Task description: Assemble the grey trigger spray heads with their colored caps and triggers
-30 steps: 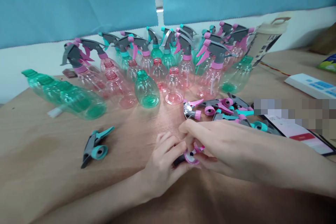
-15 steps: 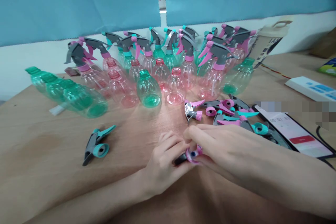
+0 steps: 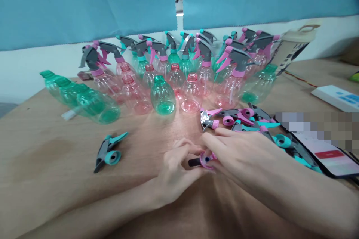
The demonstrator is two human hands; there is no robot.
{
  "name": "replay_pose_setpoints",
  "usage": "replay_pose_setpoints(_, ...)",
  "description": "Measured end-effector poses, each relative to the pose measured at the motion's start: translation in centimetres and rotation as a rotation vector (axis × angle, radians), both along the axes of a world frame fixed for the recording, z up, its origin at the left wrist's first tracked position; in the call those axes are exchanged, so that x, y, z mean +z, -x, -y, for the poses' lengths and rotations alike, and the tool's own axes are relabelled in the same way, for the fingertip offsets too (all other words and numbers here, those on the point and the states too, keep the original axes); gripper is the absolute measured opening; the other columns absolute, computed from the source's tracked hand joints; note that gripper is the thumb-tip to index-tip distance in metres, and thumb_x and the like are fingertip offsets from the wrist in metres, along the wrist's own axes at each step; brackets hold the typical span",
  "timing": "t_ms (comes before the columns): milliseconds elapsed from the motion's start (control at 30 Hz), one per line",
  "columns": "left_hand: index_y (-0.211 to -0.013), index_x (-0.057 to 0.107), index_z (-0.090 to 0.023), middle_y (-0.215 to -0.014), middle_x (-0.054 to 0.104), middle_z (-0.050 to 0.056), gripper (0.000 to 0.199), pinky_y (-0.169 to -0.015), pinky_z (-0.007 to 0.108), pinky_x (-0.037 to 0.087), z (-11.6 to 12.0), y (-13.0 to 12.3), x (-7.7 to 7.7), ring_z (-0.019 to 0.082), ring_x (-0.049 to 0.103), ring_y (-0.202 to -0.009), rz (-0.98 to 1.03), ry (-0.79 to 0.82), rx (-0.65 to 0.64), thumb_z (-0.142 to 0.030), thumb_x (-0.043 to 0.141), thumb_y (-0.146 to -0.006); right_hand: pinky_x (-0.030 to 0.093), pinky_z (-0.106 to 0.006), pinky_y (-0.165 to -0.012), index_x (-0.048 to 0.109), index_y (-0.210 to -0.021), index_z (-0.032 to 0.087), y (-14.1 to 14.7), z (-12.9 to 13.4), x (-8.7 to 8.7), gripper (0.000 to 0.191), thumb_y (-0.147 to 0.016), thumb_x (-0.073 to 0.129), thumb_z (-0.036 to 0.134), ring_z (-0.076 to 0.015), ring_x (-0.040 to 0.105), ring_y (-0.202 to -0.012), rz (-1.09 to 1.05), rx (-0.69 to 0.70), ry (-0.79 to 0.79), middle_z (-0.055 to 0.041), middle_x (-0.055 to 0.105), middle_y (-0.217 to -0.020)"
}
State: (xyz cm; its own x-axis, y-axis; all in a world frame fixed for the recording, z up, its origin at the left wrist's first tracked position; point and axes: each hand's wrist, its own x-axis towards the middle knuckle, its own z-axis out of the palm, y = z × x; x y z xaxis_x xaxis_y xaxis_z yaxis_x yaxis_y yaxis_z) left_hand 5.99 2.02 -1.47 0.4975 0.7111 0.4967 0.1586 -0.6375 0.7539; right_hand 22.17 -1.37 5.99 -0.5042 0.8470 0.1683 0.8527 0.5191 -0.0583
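Between my two hands, low in the middle of the view, is a spray head (image 3: 194, 162) with a dark grey body and a pink collar whose open end faces up. My left hand (image 3: 175, 170) grips its grey body from the left. The fingers of my right hand (image 3: 224, 149) close around the pink collar from the right, hiding part of it. A loose grey and teal spray head (image 3: 108, 153) lies on the table to the left. Just beyond my right hand lies a pile of grey, pink and teal spray heads (image 3: 238, 117).
Green bottles (image 3: 109, 114) lie on their sides at left. Open pink bottles (image 3: 191, 95) and a green bottle (image 3: 163, 97) stand ahead, before several bottles topped with spray heads. At right are a phone (image 3: 328, 155), a white power strip (image 3: 336, 95) and a tall cup (image 3: 291, 48).
The whole scene has shifted slightly to the right as the camera turned. Both hands keep their hold on the pink-collared spray head; my left fingers have loosened slightly, showing more of its grey body.
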Motion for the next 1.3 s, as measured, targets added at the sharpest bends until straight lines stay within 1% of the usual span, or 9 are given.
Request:
replay_pose_setpoints(100,-0.087,0.063,-0.016,-0.08,0.067,0.004,0.015,-0.069,0.028,0.049,0.0,0.0,0.2,0.017,0.059,-0.079,-0.029,-0.058,-0.01,-0.026,0.069,-0.077,0.026,-0.028,-0.046,0.051,-0.076,0.017,-0.2,0.1,0.3,0.018,-0.079,0.041,0.003,-0.0138,0.05,-0.054,-0.011,0.016,-0.007,-0.0031,0.061,-0.068)
replay_pose_setpoints(300,-0.08,0.065,-0.019,-0.08,0.068,0.001,0.009,-0.074,0.031,0.045,-0.3,0.2,0.7,0.016,0.055,-0.077,-0.086,-0.142,-0.052,-0.028,0.064,-0.081,0.03,-0.024,-0.056,0.053,-0.087,0.019,-1.9,0.0,0.5,0.018,-0.081,0.044,0.004,-0.0111,0.049,-0.067,-0.211,0.245,0.057,0.0015,0.057,-0.079)
replay_pose_setpoints(500,-0.104,0.063,-0.02,-0.091,0.067,0.004,0.023,-0.079,0.036,0.045,-0.7,0.5,0.2,0.02,0.053,-0.089,-0.035,-0.076,-0.04,-0.025,0.064,-0.081,0.022,-0.029,-0.054,0.055,-0.08,0.019,-1.9,-0.5,0.5,0.015,-0.079,0.049,0.006,-0.0158,0.045,-0.061,-0.098,0.073,-0.023,-0.0003,0.056,-0.07)
replay_pose_setpoints(633,-0.084,0.067,-0.02,-0.081,0.067,0.001,0.005,-0.079,0.035,0.04,-0.3,0.7,0.6,0.019,0.052,-0.084,-0.11,-0.104,-0.069,-0.021,0.061,-0.083,0.029,-0.029,-0.061,0.054,-0.104,0.02,-1.9,-0.1,0.6,0.031,-0.079,0.046,0.005,-0.0172,0.049,-0.071,-0.207,0.197,0.061,-0.0009,0.06,-0.081)
replay_pose_setpoints(733,-0.079,0.066,-0.019,-0.078,0.067,0.001,0.007,-0.077,0.034,0.038,-0.1,0.9,1.0,0.018,0.052,-0.082,-0.149,-0.138,-0.087,-0.02,0.06,-0.084,0.032,-0.029,-0.064,0.046,-0.12,0.022,-2.0,0.4,0.9,0.048,-0.077,0.044,0.001,-0.0166,0.049,-0.075,-0.227,0.241,0.096,0.0002,0.06,-0.087)
replay_pose_setpoints(867,-0.082,0.065,-0.019,-0.08,0.065,0.0,0.007,-0.076,0.032,0.04,-0.1,1.6,0.9,0.018,0.052,-0.083,-0.191,-0.146,-0.121,-0.019,0.059,-0.085,0.032,-0.029,-0.065,0.055,-0.101,0.02,-1.8,0.0,0.9,0.028,-0.081,0.046,0.003,-0.0157,0.05,-0.075,-0.194,0.311,0.129,0.0005,0.06,-0.084)
replay_pose_setpoints(1033,-0.084,0.065,-0.02,-0.08,0.067,0.0,0.005,-0.078,0.033,0.043,0.5,2.9,1.2,0.018,0.053,-0.086,-0.199,-0.175,-0.135,-0.022,0.061,-0.083,0.027,-0.036,-0.093,0.057,-0.081,0.021,-1.3,-0.2,0.6,0.018,-0.086,0.046,0.007,-0.0121,0.053,-0.085,-0.249,0.433,0.128,0.0045,0.064,-0.088)
replay_pose_setpoints(1167,-0.109,0.059,-0.019,-0.09,0.067,0.003,0.031,-0.076,0.031,0.047,1.3,4.0,2.7,0.018,0.057,-0.085,-0.164,-0.187,-0.052,-0.022,0.066,-0.079,0.018,-0.041,-0.104,0.061,-0.092,0.024,-1.0,0.7,0.8,0.013,-0.089,0.049,0.019,-0.0109,0.058,-0.085,-0.329,0.378,0.051,0.0051,0.067,-0.084)
replay_pose_setpoints(1300,-0.103,0.056,-0.019,-0.096,0.064,0.004,0.025,-0.076,0.031,0.047,1.3,6.5,3.9,0.018,0.06,-0.087,-0.261,-0.206,0.152,-0.018,0.063,-0.078,0.028,-0.041,-0.102,0.061,-0.096,0.024,-0.9,1.5,1.7,0.012,-0.087,0.053,0.023,-0.0137,0.061,-0.088,-0.398,0.311,-0.022,0.0022,0.068,-0.091)
